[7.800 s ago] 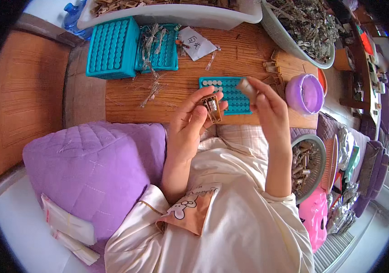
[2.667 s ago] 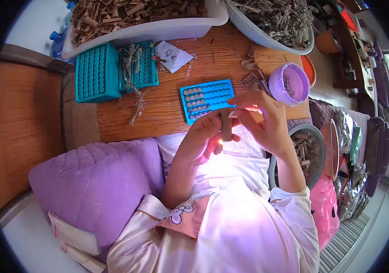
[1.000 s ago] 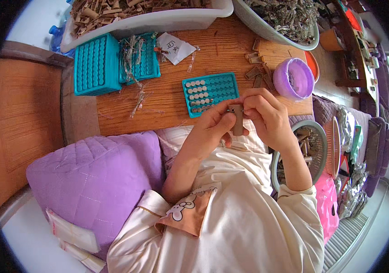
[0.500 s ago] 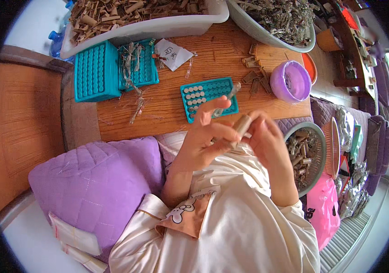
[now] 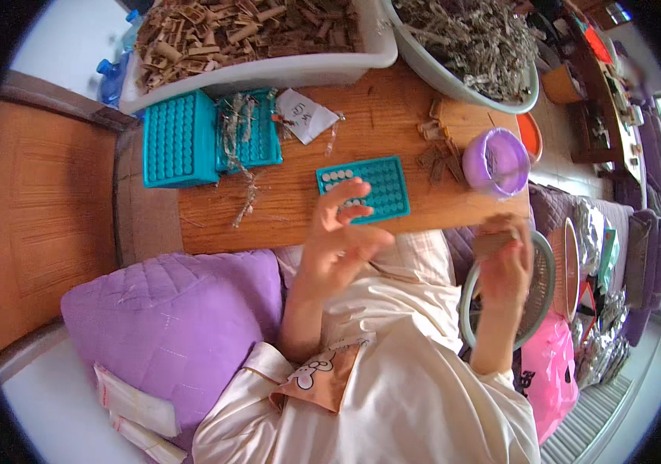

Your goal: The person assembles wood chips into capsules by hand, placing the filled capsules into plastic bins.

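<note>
The white paper on the bench bears dark handwriting. The pink bag carries black print; lettering by the brown pocket is too small to read.

Tray on tbl, bowl to its R.

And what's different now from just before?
The right hand moved right, over the grey basket, seemingly with the brown piece, though blurry. The left hand let go of that piece and is open. The front teal tray and purple tub stayed on the table.

Downward fisheye from head height, seemingly fairly near
</note>
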`<state>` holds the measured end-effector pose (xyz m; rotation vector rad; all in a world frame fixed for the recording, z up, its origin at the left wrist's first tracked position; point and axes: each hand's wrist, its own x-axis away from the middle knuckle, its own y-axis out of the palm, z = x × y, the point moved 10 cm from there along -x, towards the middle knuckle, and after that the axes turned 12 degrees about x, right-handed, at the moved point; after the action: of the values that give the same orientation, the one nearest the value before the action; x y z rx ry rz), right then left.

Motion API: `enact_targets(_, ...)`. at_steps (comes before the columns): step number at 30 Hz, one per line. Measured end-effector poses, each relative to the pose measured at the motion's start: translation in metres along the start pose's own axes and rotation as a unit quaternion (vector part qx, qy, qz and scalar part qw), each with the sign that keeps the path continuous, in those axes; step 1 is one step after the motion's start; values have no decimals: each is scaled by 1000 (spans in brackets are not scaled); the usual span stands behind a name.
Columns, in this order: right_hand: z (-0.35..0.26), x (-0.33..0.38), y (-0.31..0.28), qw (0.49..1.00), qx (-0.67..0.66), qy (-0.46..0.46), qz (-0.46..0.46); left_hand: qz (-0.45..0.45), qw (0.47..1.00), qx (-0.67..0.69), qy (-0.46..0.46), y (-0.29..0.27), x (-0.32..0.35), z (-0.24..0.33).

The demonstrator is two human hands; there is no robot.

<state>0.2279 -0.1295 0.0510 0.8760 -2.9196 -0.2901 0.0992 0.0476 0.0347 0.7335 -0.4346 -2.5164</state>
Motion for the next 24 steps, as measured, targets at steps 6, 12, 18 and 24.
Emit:
enact_targets(6, -31, 28, -159, 813, 567, -7, 134, 102, 958, -266, 36, -69, -61, 20)
enact_targets(12, 38, 80, -208, 568, 754, 259, -206, 143, 797, -579, 92, -118, -156, 28)
enact_targets(18, -41, -16, -90, 596, 801, 33, -49, 41, 672, -672, -310, -190, -227, -65)
enact_targets(24, -60, -80, -7, 698, 703, -87, -102, -2, 548, -740, -390, -187, -223, -83)
